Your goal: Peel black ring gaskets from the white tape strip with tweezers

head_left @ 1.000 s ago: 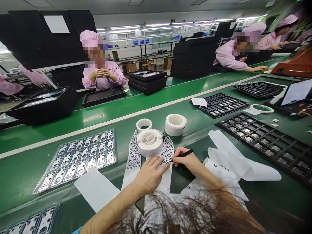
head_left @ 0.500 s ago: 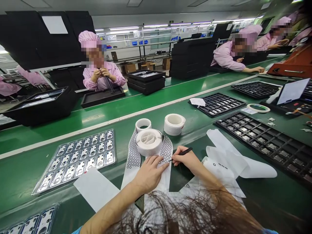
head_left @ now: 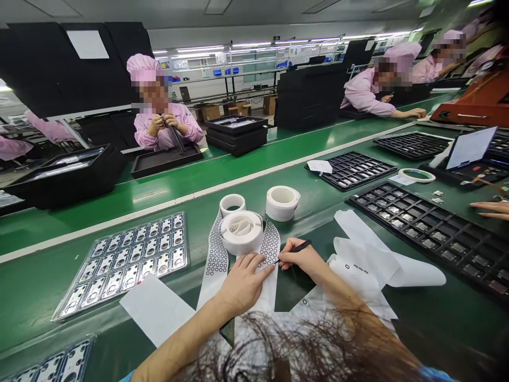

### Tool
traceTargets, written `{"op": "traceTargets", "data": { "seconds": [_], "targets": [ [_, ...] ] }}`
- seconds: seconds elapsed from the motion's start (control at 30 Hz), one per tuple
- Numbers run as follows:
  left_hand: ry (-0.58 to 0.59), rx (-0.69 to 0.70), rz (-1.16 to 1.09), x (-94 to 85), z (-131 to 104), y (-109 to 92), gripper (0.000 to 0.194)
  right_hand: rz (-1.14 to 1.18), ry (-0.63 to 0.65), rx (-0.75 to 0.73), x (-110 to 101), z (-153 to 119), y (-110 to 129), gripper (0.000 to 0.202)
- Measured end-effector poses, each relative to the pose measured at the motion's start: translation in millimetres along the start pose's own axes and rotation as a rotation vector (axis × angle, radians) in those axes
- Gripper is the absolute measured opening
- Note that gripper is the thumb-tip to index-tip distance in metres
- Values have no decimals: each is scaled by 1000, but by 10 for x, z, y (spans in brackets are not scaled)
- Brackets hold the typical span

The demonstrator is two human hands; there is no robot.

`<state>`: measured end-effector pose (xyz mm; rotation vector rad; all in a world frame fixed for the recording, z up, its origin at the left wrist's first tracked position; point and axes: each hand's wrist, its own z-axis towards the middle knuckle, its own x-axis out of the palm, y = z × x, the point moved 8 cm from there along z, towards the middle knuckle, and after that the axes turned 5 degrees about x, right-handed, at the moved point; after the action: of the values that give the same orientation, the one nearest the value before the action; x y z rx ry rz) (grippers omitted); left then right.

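Far out to the left of my left hand I see a clear tray of metal frames lying flat on the green bench, and nearer to that hand a loose white sheet. My left hand lies flat with its fingers spread, pressing down the white strip of small black rings. Just beyond its fingertips sits a white roll that the strip runs around, with a smaller roll and a wider roll behind it. My right hand sits just beside the left, its fingers pinched around black tweezers, whose tip meets the ring strip close to my left fingertips. To the right of that hand lie crumpled white backing papers, then a black compartment tray holding small parts. At the far right edge, another person's hand reaches in over the bench.
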<state>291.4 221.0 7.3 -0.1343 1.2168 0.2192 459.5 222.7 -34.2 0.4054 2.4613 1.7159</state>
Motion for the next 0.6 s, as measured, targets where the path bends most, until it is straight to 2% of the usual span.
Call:
{"op": "traceTargets", "data": {
  "seconds": [0.4,0.6],
  "targets": [
    [22,-17,2,-46,8,-1,46,55,-30,-18,-22,11,-23,28],
    [55,-51,-4,-109,23,-17,47,33,2,-43,-9,-6,-7,26]
  ]
}}
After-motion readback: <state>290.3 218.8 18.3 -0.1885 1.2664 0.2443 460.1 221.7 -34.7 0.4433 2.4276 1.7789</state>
